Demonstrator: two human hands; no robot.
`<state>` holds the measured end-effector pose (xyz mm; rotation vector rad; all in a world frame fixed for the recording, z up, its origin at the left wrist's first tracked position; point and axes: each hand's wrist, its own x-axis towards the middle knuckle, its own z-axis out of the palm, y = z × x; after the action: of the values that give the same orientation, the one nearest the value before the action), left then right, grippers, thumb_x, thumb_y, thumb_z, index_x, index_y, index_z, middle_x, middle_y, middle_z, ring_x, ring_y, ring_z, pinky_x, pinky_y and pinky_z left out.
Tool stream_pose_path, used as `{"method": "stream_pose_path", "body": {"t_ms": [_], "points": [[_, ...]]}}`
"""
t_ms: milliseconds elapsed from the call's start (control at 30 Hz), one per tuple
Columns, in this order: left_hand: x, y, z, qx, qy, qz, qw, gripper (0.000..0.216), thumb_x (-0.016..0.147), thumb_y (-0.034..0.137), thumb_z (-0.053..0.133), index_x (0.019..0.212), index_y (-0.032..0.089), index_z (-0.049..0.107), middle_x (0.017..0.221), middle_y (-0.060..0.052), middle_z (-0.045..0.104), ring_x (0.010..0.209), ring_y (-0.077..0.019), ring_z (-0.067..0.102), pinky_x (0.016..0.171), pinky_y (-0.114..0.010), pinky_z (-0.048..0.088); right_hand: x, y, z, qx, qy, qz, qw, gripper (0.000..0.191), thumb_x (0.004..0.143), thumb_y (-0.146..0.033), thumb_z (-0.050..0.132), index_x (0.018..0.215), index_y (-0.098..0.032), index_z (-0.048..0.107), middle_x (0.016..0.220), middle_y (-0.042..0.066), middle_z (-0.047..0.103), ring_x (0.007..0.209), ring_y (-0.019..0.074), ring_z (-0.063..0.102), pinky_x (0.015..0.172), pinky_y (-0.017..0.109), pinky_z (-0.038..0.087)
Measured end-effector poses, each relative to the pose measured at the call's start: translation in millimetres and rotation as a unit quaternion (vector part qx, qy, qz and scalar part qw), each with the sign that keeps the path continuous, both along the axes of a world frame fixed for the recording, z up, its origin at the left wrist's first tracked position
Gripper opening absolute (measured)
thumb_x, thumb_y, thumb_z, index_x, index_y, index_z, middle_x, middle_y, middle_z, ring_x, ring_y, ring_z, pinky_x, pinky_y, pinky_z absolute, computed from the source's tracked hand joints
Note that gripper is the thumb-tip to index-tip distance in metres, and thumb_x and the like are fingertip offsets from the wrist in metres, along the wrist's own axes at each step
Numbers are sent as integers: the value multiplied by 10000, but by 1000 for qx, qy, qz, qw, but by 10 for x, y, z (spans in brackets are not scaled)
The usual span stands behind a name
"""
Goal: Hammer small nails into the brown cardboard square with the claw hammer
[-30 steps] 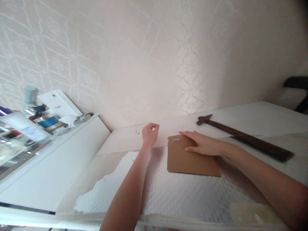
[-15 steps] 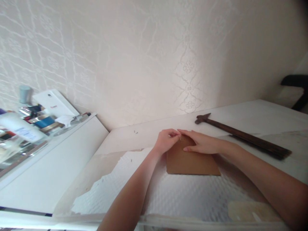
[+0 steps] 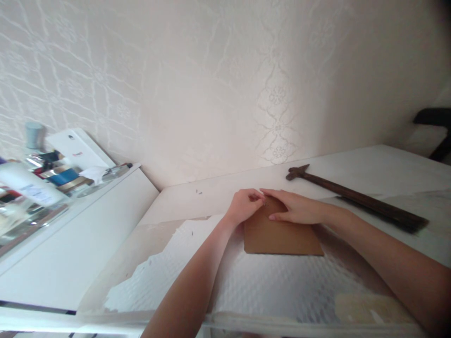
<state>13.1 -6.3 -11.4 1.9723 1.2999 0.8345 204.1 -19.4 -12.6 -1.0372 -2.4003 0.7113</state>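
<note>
A brown flat board [image 3: 282, 238], perhaps cardboard or thin wood, lies on the white quilted-looking covering of the table. At the board's far left part, my left hand [image 3: 245, 205] is closed in a pinch with its fingertips close to the surface. Something tiny seems to be between them, too small to make out. Across the far right part of the board rests my right hand [image 3: 299, 208], thumb apart from its outstretched fingers. To the right of it, a dark hammer [image 3: 352, 195] lies with its head towards the wall.
Tiny dark pieces [image 3: 199, 192] lie on the white tabletop [image 3: 218, 185] near the wall. A white cabinet [image 3: 88, 239] on the left bears bottles, a blue roll [image 3: 63, 177] and a white box [image 3: 80, 149]. Something black [image 3: 433, 117] stands at the far right.
Both hands and the board stay almost where they were. Only a very slight shift of the view shows.
</note>
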Motion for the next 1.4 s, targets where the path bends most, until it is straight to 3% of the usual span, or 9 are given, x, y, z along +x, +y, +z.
{"method": "stream_pose_path", "body": {"t_ms": [1400], "points": [[-13, 19, 21, -65, -55, -17, 996, 112, 707, 85, 570, 718, 146, 663, 761, -23, 692, 749, -126, 623, 795, -257, 478, -8, -18, 31, 9, -6, 7, 1000, 581, 793, -453, 562, 1317, -210, 493, 1333, 100, 549, 1208, 299, 509, 1032, 482, 390]]}}
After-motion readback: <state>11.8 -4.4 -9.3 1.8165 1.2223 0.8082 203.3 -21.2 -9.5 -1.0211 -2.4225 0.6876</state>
